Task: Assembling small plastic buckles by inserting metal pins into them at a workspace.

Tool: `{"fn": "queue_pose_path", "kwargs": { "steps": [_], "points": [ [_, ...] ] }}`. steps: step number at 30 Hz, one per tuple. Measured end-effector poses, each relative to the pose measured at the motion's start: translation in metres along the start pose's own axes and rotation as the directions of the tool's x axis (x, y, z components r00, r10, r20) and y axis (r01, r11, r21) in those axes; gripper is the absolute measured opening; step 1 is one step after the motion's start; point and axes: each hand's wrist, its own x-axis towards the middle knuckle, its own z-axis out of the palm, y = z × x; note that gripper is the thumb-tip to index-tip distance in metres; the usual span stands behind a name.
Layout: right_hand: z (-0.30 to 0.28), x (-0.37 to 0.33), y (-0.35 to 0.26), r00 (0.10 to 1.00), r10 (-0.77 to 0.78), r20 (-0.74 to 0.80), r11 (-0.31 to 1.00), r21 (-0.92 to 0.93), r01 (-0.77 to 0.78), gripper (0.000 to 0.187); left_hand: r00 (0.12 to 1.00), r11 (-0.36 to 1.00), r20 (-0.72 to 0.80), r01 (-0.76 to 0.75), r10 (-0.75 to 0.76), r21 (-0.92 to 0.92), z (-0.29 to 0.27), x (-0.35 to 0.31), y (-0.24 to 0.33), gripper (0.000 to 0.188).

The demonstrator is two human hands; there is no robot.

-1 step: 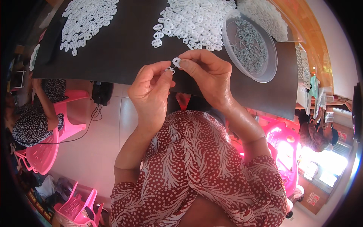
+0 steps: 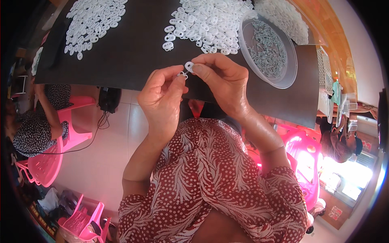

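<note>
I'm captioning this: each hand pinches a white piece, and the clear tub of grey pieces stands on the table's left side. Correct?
Wrong side: the head view shows the clear tub of grey pieces on the table's right side. The left hand and right hand each pinch a white piece.

Workshop, heaped white parts (image 2: 214, 24), tub (image 2: 291, 69) of metal pieces (image 2: 267, 48)

The pieces (image 2: 214, 24) are white, the table (image 2: 121, 67) near-black, the dotted shirt (image 2: 227, 170) red-and-white
</note>
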Motion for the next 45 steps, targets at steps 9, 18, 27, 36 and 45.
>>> {"fn": "queue_pose_path", "kwargs": {
  "steps": [9, 18, 27, 36, 45],
  "points": [
    [0.003, -0.002, 0.002, 0.989, -0.147, 0.024, 0.97, -0.191, 0.149, 0.009, 1.0, 0.995, 0.018, 0.023, -0.021, -0.098, 0.004, -0.001, 0.001, 0.018],
    [-0.001, -0.005, 0.005, 0.988, -0.136, 0.078, 0.978, -0.149, 0.146, 0.018, 0.997, 0.987, 0.07, 0.055, -0.045, -0.152, 0.004, 0.001, -0.005, 0.024],
    [-0.006, -0.004, 0.005, 0.954, -0.27, 0.128, 0.922, -0.252, 0.294, 0.026, 0.98, 0.952, 0.144, 0.17, -0.137, -0.255, 0.001, 0.004, -0.002, 0.023],
    [-0.009, -0.004, 0.007, 0.924, -0.351, 0.15, 0.894, -0.241, 0.378, 0.026, 0.987, 0.959, 0.158, 0.079, -0.036, -0.272, 0.001, 0.0, -0.01, 0.022],
    [-0.005, -0.006, 0.005, 0.882, -0.455, 0.124, 0.847, -0.246, 0.472, 0.026, 0.989, 0.941, 0.146, 0.021, 0.031, -0.339, 0.004, -0.005, -0.007, 0.023]
  ]
}}
